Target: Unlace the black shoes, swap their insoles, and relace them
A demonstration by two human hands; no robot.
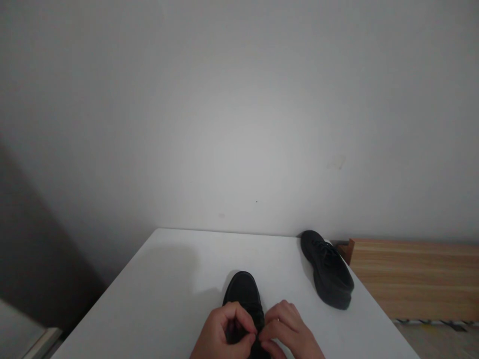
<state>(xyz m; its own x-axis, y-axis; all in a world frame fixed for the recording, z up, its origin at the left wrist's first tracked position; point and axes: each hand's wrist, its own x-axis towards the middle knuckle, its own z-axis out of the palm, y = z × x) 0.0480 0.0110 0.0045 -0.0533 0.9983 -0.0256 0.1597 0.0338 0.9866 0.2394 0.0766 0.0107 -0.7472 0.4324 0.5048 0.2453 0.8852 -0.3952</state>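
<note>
A black lace-up shoe (243, 288) lies on the white table (160, 289), its toe pointing toward the wall. Over its laced part, my left hand (228, 331) curls thumb and forefinger together in a pinch. Close beside it on the right, my right hand (286, 329) is also closed, its fingertips gathered at the laces. Whatever thin piece the fingertips hold is too small and dark to make out. The rear of this shoe is hidden by my hands and the lower picture edge.
A second black shoe (327, 271) stands near the table's right edge, toe toward the wall. The pale wall (239, 124) rises behind the table. Beyond the right edge is a wood-grain panel (415, 279). A pale-edged object (41, 344) is at the lower left.
</note>
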